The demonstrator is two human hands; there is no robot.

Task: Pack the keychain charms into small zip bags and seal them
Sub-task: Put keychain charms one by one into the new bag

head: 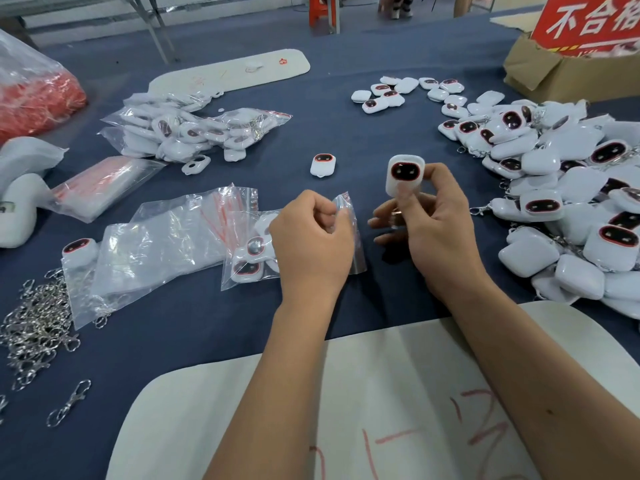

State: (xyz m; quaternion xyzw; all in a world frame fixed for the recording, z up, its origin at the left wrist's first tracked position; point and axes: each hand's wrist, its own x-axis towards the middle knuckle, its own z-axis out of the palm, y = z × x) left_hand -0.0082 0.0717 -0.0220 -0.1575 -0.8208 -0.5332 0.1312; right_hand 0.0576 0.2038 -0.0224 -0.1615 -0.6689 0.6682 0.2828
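The right hand [440, 223] grips a white charm [404, 174] upright; the left hand [311, 237] pinches a clear zip bag [355, 237]. A red sign [588, 22] reads "不合格", partly cut off.

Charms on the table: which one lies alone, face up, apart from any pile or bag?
The single charm on the blue cloth just beyond the hands, left of the held charm. Nothing touches it; the others sit in heaps, clusters or bags.

The red sign [588, 22] is running off the top and right edges, its last character cut. Below it, the charm heap [571, 188] is running past the right edge. The left hand [311, 244] is covering part of a zip bag [353, 237].
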